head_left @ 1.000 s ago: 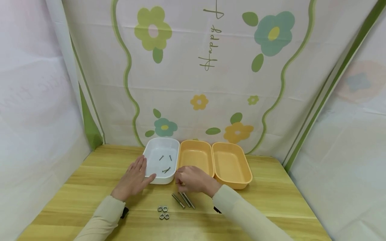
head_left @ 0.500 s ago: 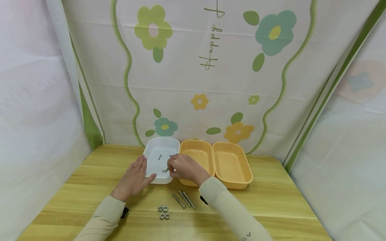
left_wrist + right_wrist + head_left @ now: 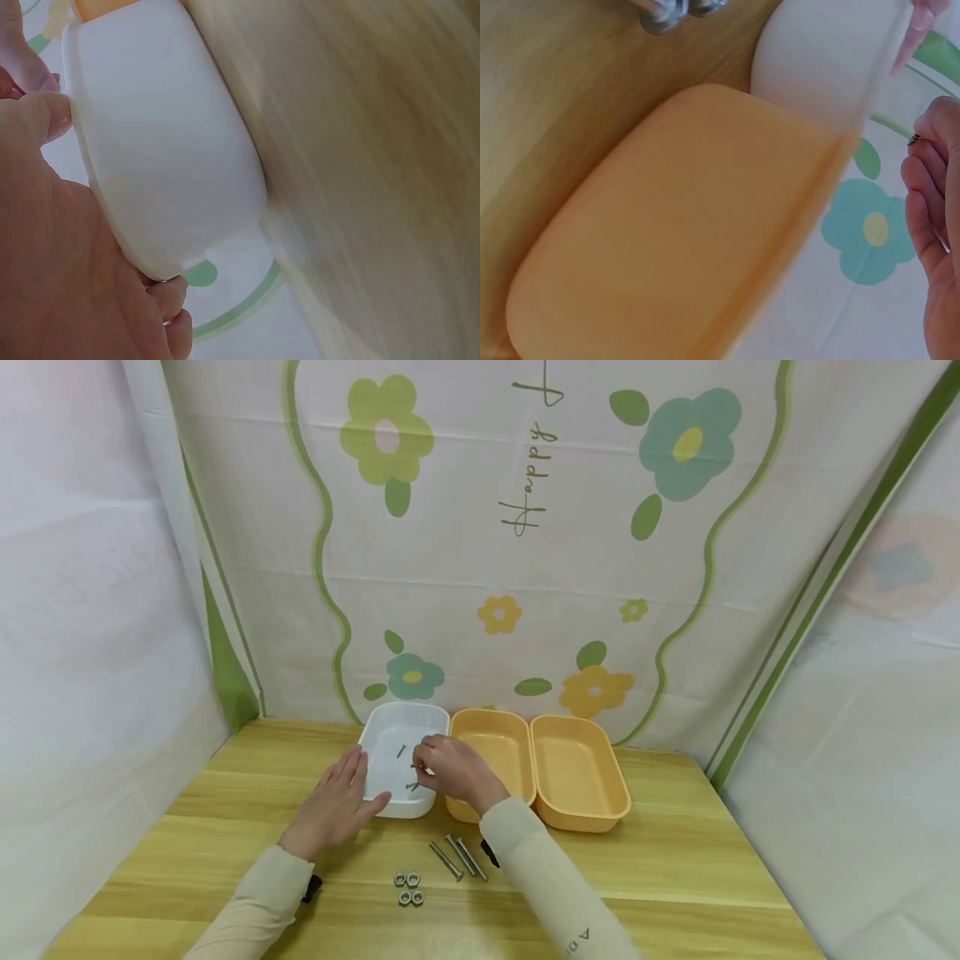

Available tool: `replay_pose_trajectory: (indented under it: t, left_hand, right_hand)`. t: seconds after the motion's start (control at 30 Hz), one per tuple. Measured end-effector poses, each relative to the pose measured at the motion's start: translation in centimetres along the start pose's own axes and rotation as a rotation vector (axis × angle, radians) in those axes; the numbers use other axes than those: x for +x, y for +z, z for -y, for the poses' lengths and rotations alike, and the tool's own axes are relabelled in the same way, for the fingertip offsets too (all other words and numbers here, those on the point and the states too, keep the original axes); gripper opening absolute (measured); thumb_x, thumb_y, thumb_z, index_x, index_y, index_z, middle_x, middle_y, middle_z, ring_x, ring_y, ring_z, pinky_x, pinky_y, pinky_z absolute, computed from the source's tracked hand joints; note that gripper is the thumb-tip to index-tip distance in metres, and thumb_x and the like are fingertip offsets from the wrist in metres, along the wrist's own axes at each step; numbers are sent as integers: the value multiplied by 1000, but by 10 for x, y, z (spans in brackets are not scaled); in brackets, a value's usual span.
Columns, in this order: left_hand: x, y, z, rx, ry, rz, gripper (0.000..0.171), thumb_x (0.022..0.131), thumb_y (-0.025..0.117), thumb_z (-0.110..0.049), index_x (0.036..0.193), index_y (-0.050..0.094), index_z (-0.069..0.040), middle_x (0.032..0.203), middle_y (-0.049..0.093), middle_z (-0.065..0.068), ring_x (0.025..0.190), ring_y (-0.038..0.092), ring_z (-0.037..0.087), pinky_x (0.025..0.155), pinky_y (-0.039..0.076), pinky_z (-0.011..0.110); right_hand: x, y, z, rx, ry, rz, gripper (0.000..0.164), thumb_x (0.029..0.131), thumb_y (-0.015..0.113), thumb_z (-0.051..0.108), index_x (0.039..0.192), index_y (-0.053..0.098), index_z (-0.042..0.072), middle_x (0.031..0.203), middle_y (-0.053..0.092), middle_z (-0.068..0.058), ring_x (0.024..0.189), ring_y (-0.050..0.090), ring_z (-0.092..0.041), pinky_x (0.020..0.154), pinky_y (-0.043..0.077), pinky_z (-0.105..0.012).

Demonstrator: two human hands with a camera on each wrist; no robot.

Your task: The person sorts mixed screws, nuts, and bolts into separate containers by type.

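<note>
Fabric-walled booth (image 3: 82,627), pale sheets on 3 sides (flowers (image 3: 687,445) and "Happy" printed at the back), wood-grain tabletop (image 3: 697,877)

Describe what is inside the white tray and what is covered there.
Small screws lie inside the white tray. The right hand, pinching another screw, covers part of the right side; whatever lies beneath is hidden.

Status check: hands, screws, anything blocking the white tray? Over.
Left hand touching rim of white tray. Right hand over tray, pinching a screw. More screws lie inside. No obstruction seen.
</note>
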State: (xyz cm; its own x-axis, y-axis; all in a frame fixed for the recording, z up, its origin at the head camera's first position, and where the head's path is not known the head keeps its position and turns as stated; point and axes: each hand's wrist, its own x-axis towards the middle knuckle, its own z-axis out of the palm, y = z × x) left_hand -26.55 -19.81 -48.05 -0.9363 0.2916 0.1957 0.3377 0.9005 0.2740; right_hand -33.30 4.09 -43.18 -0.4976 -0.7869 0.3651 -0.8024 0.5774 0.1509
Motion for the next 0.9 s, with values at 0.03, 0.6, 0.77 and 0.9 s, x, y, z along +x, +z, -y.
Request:
replay_pose_trajectory:
  t: [0.03,0.6,0.77,0.9]
  left_hand:
    - [0,0,0,2,0,-1,88,109,46,-53,157,28,19,168,25,36,158,24,52,127,28,66]
    - [1,-1,0,11,-13,-1,87,109,47,-51,156,29,20,168,25,37,158,24,52,128,28,65]
    - [1,-1,-1,2,-14,2,88,109,48,-52,156,29,20,168,25,37,158,24,52,128,27,65]
    - [1,1,0,1,-16,5,89,108,46,-54,157,28,19,169,24,36,159,23,51,128,26,65]
  right_hand:
    - [0,2,0,-4,7,6,3,95,75,16,94,77,18,94,74,5,80,66,-7,73,54,-13]
    - [-7,-3,-6,23,145,86,40,105,66,33,136,68,8,137,70,-7,127,68,-21,106,57,-29]
    - [-16,-15,-13,44,153,123,45,105,65,34,140,65,5,141,68,-10,129,67,-23,108,57,-32]
    - [-27,-26,-18,51,150,135,50,105,65,34,143,62,2,143,66,-14,131,65,-27,108,57,-36]
